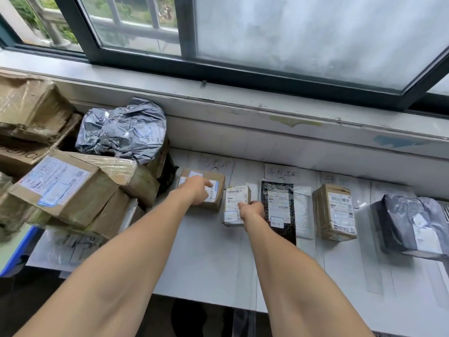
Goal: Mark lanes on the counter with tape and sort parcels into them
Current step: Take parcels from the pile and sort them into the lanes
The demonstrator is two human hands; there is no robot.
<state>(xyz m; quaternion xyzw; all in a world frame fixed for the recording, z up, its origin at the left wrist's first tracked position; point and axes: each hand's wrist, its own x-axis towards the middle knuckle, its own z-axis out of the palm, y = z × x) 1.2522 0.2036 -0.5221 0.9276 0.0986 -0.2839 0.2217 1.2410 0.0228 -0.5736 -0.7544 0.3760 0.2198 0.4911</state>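
Parcels sit in a row across the white counter point(206, 263), which is split into lanes by pale, glossy tape point(375, 283) running front to back. At the head of the lanes are handwritten notes point(281, 171) in dark pen, apparently Chinese characters, too faint to read.

The left hand point(198, 190) lies on top of a brown cardboard box point(216, 203) in the leftmost lane, covering part of its white barcode label. It is seen from the back, so I cannot tell whether it grips or only presses. Just to the right, the right hand point(251, 209) grasps a small parcel point(234, 203) by its right edge, with the thumb on its label. The parcel is boxy and almost wholly covered in white stickers and barcodes, their print too small to read.

Next come a flat black mailer point(279, 237) with a speckled sheen, lying partly over a white bubble mailer point(303, 215), then a second box point(324, 215) taped in brown with a long white label, then a wrinkled grey bag point(393, 222).

On the left, taped cartons point(92, 190) are piled up, with a crumpled silver-grey bag point(124, 130) on top. A dark-framed window point(184, 32) runs behind.
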